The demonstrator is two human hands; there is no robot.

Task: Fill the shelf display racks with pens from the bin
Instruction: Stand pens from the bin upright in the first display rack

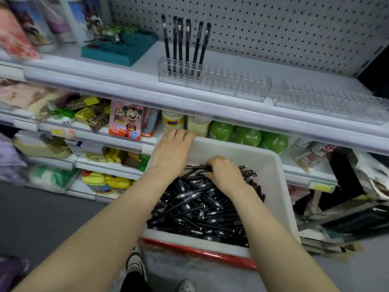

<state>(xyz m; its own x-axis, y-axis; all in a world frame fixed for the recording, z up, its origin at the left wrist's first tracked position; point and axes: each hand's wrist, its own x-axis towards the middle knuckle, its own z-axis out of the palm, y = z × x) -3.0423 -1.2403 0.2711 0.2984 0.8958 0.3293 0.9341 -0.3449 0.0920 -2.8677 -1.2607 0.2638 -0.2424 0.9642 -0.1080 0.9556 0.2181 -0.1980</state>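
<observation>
A white bin point(275, 175) heaped with several black pens point(200, 209) sits below the upper shelf. My left hand point(171, 150) grips the bin's far left rim. My right hand point(226, 174) lies on the heap, fingers curled around a few pens near the far wall. On the upper shelf stands a clear display rack point(225, 85) with several black pens point(185, 45) upright in its left end; its other holes are bare. A second clear rack point(328, 100) to the right holds none.
A teal tray point(120, 48) and printed bottles point(42, 24) stand at the shelf's left. Pegboard point(273, 24) backs the shelf. Green balls point(248, 137), jars and boxed goods fill lower shelves behind the bin. My shoes point(136, 264) are on the grey floor.
</observation>
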